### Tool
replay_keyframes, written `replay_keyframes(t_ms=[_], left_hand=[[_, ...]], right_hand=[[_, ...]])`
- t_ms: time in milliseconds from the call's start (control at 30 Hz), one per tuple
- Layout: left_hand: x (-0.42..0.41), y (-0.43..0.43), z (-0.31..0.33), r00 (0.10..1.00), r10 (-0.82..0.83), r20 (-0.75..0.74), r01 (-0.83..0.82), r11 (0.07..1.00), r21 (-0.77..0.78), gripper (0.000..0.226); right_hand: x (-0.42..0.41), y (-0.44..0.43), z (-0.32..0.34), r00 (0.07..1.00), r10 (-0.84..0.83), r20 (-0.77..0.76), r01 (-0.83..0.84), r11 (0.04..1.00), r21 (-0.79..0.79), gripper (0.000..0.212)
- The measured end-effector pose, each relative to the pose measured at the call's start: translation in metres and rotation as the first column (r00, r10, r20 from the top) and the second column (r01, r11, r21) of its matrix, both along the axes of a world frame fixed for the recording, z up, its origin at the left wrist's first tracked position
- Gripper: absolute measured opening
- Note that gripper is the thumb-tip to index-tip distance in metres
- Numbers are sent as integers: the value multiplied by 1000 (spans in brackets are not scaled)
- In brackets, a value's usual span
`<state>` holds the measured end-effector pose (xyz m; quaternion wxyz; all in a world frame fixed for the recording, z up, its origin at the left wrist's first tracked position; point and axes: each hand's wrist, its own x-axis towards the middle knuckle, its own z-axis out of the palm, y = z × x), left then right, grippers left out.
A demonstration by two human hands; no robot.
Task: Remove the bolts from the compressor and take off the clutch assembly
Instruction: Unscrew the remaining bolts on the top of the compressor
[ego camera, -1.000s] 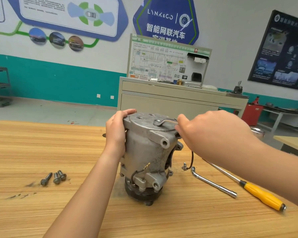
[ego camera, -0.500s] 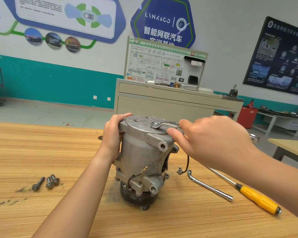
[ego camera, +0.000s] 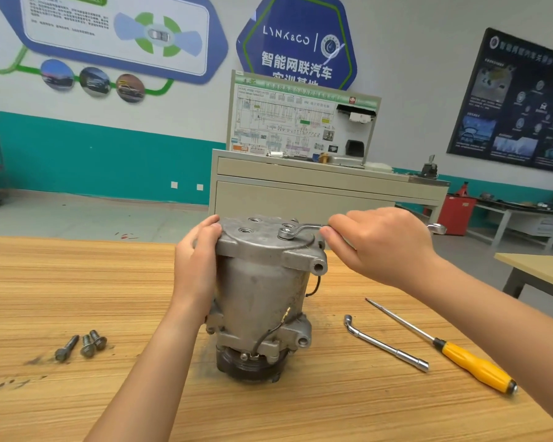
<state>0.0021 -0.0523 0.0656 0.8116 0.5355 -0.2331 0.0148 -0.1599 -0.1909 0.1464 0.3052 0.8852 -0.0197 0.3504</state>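
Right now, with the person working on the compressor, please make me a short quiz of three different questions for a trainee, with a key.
1. True or false: the left hand grips the side of the compressor.
2. How many loose bolts lie on the table?
3. Which tool sits on the top bolt of the compressor?
A. the yellow-handled screwdriver
B. the L-shaped socket wrench
C. the offset ring wrench in the right hand

Key:
1. True; it steadies the housing near the top plate.
2. Three, left of the compressor.
3. C; the other two tools lie on the table to the right.
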Motion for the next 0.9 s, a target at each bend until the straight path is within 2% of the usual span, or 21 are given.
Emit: replay_keyframes(t_ms=[100,167,300,367,400,467,533,633,667,700,733,767,800,833,867,900], left_hand=[[1,0,1,998,24,53,-25,999,24,40],[5,-1,2,995,35,89,-37,999,28,45],[17,-4,4,996,4,84,-5,1000,12,41],[27,-6,5,997,-48,53,47,999,14,42],[33,-8,6,996,-89,24,88,996,16,45],[45,-8,8,977,-206,-60,207,978,9,50],[54,-9,10,948,-295,-120,299,954,17,50],[63,-12,14,920,-330,-213,350,934,69,50],[66,-11,17,934,-294,-201,328,930,164,47],[68,-7,21,960,-225,-166,266,915,304,40],[71,0,25,991,-108,-75,130,875,465,36],[69,12,31,996,33,83,-74,824,562,33],[62,27,37,954,160,254,-280,781,558,28],[48,44,46,909,220,353,-382,779,497,19],[32,61,53,910,183,373,-355,808,470,19],[11,76,59,953,29,303,-189,838,511,26]], right_hand=[[1,-3,1,999,-12,-44,14,999,33,48],[-1,-2,2,991,-97,-97,97,995,-13,51],[-20,1,14,940,-253,-227,233,966,-113,35],[-31,9,27,920,-286,-266,271,958,-93,33],[-34,13,32,925,-245,-291,249,968,-26,33],[-41,25,35,954,-40,-297,114,965,236,40],[-43,40,28,964,212,-163,-115,880,462,44],[-34,54,4,898,433,73,-402,744,534,34],[-28,59,-2,882,455,125,-443,710,547,32],[-23,62,-7,867,469,169,-479,692,540,31],[-17,65,-10,852,481,208,-514,688,513,31],[-12,67,-12,834,494,247,-548,685,481,31],[-9,68,-13,816,505,280,-577,680,453,30],[-6,68,-15,792,527,309,-610,667,427,29],[-5,68,-16,774,543,327,-633,653,415,29],[-4,67,-19,755,555,349,-656,635,408,29]])
